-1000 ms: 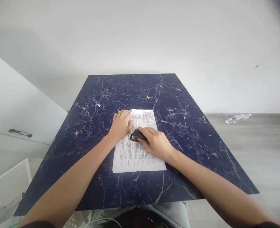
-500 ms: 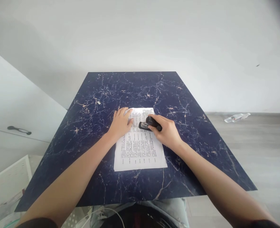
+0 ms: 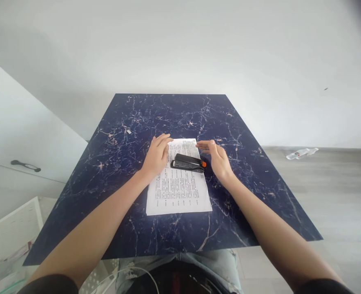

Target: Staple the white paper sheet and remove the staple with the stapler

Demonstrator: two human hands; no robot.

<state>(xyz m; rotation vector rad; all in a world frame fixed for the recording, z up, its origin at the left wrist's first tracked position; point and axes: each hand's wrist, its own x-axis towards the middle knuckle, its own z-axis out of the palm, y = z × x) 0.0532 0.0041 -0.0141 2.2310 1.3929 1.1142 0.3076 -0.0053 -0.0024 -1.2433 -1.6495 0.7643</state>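
A black stapler (image 3: 188, 163) with an orange tab lies across printed paper sheets (image 3: 180, 196) on the dark blue marbled table. No hand grips it. My left hand (image 3: 157, 154) rests along the left edge of the sheets near their far corner, fingers stretched out and holding nothing. On the other side, my right hand (image 3: 217, 157) is beside the stapler's orange end, its fingers extended towards the sheets' right edge and empty. Whether its fingertips touch the paper I cannot tell.
The dark marbled table (image 3: 174, 114) stands against a white wall. To the left is a white cabinet with a dark handle (image 3: 25, 166). A clear plastic package (image 3: 301, 153) lies on the floor at right. A white perforated bin (image 3: 12, 224) holds packets at lower left.
My right hand has let go of the stapler, which now lies on the sheets. That hand has moved to the paper's right edge. My left hand stays at the left edge.
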